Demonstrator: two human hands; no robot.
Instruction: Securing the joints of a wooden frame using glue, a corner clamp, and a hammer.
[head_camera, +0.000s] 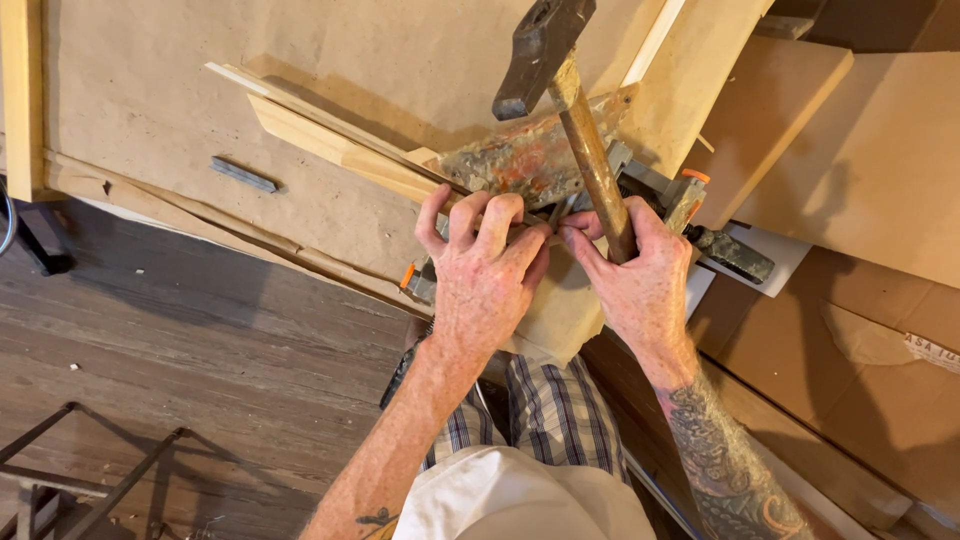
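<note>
My right hand (630, 275) grips the wooden handle of a hammer (570, 90), whose dark steel head points up and away from me. My left hand (485, 265) rests on a pale wood strip (340, 150) where it meets a rusty, paint-stained metal clamp block (525, 155). The fingertips of both hands meet over a small thin piece at the clamp; it is too small to make out. The wood strip runs up and left across the brown board workbench (160, 90).
A small grey metal bar (243, 174) lies on the bench to the left. A dark-handled clamp tool (735, 252) sits to the right on white paper. Cardboard sheets (880, 150) lean at right. Dark plank floor (180, 340) and a metal frame (90, 470) are lower left.
</note>
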